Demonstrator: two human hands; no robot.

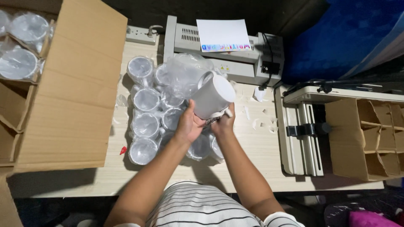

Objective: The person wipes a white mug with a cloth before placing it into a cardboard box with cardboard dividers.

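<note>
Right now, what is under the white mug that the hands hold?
Under the white mug, bagged mugs stand close together on the table. The left hand and right hand cover some of them.

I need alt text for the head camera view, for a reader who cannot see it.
Two bare hands, left hand and right hand, hold a white mug above a cluster of plastic-wrapped mugs on a wooden table, between open cardboard boxes.

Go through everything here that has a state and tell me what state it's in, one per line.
White mug: held off the table, tilted.
Left hand: gripping the mug's base.
Right hand: holding the mug's underside.
Wrapped mugs: bagged in plastic, standing on the table.
Cardboard box: flaps open.
Divider box: open, cells empty.
</note>
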